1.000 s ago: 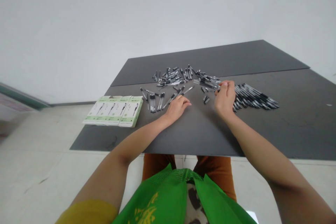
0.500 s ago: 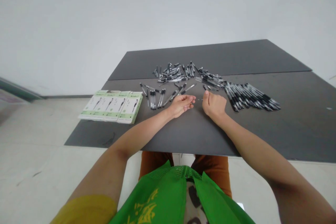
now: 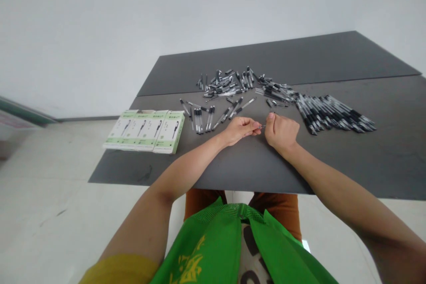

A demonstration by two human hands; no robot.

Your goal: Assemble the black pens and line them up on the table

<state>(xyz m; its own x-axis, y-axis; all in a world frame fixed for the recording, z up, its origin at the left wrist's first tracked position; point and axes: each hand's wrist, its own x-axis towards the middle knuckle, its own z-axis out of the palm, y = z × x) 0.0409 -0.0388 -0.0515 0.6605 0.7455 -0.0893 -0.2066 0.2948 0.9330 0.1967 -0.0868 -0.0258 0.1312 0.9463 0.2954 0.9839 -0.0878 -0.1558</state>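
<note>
My left hand point(image 3: 240, 128) and my right hand point(image 3: 280, 131) meet over the dark table point(image 3: 233, 164), fingers pinched together. Between the fingertips shows a small thin pen part point(image 3: 262, 127), too small to name exactly. Just beyond my hands lie several loose pens point(image 3: 213, 117) in a short row. A heap of pen parts point(image 3: 233, 82) sits farther back. To the right is a long row of assembled black pens point(image 3: 333, 113).
A row of green-and-white flat boxes point(image 3: 146, 131) lies at the table's left near edge. A second dark tabletop point(image 3: 282, 60) adjoins behind. A white wall rises beyond, and a pale tiled floor lies to the left. A green bag point(image 3: 233, 248) rests on my lap.
My right hand left the pen pile at the right and came back to the middle. Both hands closed together on a small pen part. The view shifted slightly.
</note>
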